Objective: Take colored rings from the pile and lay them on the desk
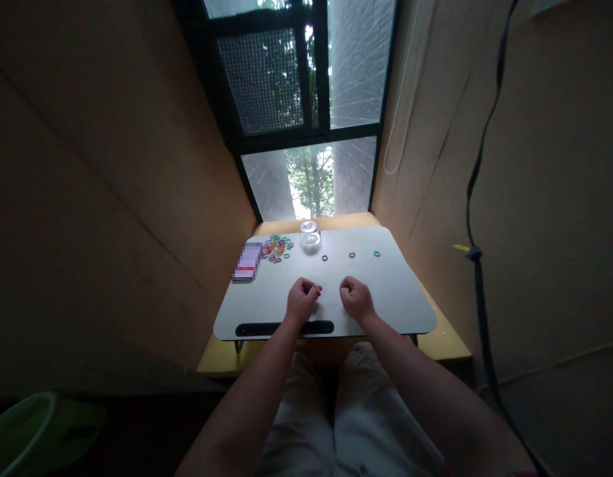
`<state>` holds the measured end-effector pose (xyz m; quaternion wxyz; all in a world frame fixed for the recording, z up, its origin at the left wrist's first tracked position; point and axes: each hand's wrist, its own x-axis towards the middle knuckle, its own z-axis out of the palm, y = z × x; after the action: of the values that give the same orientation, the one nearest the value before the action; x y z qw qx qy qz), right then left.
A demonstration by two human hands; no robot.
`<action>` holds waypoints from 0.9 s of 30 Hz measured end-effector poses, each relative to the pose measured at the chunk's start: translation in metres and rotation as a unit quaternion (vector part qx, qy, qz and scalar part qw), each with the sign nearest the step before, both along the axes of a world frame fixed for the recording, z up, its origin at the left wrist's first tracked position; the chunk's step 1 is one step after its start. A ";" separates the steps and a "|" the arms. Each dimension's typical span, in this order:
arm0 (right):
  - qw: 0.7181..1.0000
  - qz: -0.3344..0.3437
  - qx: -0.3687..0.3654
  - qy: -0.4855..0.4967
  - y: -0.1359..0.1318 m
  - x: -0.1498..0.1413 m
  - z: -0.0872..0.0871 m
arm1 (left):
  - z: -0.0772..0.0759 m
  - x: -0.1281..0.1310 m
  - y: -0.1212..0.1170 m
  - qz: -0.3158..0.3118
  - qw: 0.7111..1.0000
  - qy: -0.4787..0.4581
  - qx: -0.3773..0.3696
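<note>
My left hand (301, 300) is closed in a pinch above the front middle of the white lap table (386, 298). A bit of orange shows at its fingertips, too small to name. To its right my right hand (356, 297) is curled into a fist, knuckles up; whatever it may hold is hidden. The hands are apart. Beyond them lie three small rings in a spaced row: a dark purple ring (325, 258), a red ring (351, 255) and a green ring (377, 254). A pile of coloured rings (277, 248) sits at the back left.
A clear round container (310, 242) stands at the back of the table. A phone-like slab (247, 262), its face blurred, lies at the left edge. A black ledge strip (319, 326) runs along the front. A dark strap (476, 285) hangs at right; a green tub (43, 430) is lower left.
</note>
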<state>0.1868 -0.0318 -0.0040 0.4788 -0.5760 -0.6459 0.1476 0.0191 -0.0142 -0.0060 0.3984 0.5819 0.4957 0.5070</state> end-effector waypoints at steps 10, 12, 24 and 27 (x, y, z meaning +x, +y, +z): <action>0.989 0.101 -0.026 -0.105 -0.010 -0.008 0.007 | -0.001 0.000 0.000 0.001 0.998 0.061 0.031; 0.987 0.109 -0.023 -0.114 -0.010 -0.008 0.007 | -0.001 0.000 0.000 0.004 0.997 0.069 0.032; 0.988 0.093 -0.023 -0.119 -0.005 -0.009 0.003 | 0.000 0.000 -0.001 -0.021 0.996 0.083 0.032; 0.990 0.088 -0.024 -0.110 -0.005 -0.009 0.004 | 0.000 0.001 -0.001 -0.029 0.995 0.088 0.034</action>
<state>0.1780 -0.0370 -0.0003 0.3766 -0.5410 -0.7388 0.1402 0.0197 -0.0156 -0.0056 0.3478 0.6513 0.4941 0.4590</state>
